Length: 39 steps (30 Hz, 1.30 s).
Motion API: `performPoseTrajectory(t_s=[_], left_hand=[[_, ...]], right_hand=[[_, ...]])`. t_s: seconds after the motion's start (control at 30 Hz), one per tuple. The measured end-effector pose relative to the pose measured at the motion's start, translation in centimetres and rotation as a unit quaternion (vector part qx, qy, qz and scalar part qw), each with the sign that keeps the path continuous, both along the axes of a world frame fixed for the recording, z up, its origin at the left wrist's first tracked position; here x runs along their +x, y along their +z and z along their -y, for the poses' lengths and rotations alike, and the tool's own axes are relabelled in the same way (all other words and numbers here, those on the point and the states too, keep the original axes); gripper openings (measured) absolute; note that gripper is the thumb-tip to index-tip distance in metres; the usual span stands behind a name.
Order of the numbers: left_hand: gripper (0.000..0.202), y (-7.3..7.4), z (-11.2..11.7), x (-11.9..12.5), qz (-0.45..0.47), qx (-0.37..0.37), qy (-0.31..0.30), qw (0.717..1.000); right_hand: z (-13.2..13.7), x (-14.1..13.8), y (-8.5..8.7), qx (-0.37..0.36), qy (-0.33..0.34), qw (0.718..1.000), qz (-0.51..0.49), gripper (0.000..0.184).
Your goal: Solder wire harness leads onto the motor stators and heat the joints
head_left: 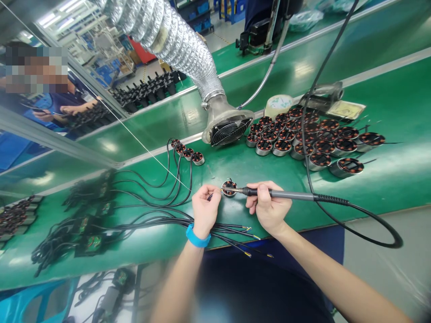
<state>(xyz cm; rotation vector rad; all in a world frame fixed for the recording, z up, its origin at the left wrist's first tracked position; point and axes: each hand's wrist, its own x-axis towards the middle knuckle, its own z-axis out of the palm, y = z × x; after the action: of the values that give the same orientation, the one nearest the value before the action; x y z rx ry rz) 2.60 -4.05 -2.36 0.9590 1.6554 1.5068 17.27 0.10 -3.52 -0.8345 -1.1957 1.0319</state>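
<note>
A crinkled silver duct [182, 47] slants down from the far left to a hood [217, 112] holding a fan [231, 131] with a round black grille, and a thin steel gooseneck [267, 78] curves to just beside it from the far right. On the far bench to the right stands a black fixture [257, 41] near clear plastic bags [305, 20], while rows of upright black parts [151, 89] line the far left near a co-worker [57, 102] in dark clothing. Farther back are a red box [142, 50] and shelved blue bins [203, 8]; at the near left is a bright blue plastic stool [15, 307].
</note>
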Motion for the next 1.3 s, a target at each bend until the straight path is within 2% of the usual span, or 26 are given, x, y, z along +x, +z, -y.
performPoseTrajectory(t_s=[0.23, 0.47, 0.57, 0.7, 0.8, 0.9, 1.0, 1.17, 1.3], left_hand=[[0.015, 0.0, 0.0, 0.0, 0.001, -0.004, 0.004, 1.0], [0.015, -0.2, -0.1, -0.1, -0.002, -0.003, 0.004, 1.0], [0.015, -0.3, -0.1, -0.1, -0.003, -0.005, 0.004, 1.0], [0.015, -0.3, -0.1, -0.2, -0.004, -0.004, 0.001, 1.0], [0.016, -0.4, -0.1, -0.2, -0.002, 0.0, -0.001, 1.0], [0.018, -0.6, -0.1, -0.2, 0.005, 0.0, 0.0, 1.0], [0.021, -0.7, 0.0, -0.2, 0.021, 0.0, -0.008, 1.0], [0.023, 0.2, 0.1, -0.3, 0.02, 0.009, -0.046, 0.999], [0.019, 1.0, -0.2, -0.6, -0.081, 0.011, -0.061, 0.995]], right_hand=[[-0.3, 0.0, 0.6, -0.01, -0.043, 0.999, -0.007, 0.034], [-0.3, 0.1, -0.2, 0.021, -0.057, 0.998, 0.004, 0.027], [-0.6, 0.0, -0.7, 0.056, -0.051, 0.996, 0.049, 0.019], [-1.2, -0.2, -0.7, 0.142, -0.056, 0.974, 0.167, 0.022], [-1.5, -0.4, -0.5, 0.17, -0.033, 0.958, 0.227, 0.033], [-1.6, -0.6, -0.6, 0.167, 0.004, 0.956, 0.242, 0.05], [-1.5, -0.7, -0.9, 0.144, 0.044, 0.959, 0.242, 0.059], [-1.4, -0.6, -1.4, 0.101, 0.1, 0.965, 0.22, 0.06], [-1.5, -1.0, -1.8, 0.102, 0.118, 0.964, 0.214, 0.057]])
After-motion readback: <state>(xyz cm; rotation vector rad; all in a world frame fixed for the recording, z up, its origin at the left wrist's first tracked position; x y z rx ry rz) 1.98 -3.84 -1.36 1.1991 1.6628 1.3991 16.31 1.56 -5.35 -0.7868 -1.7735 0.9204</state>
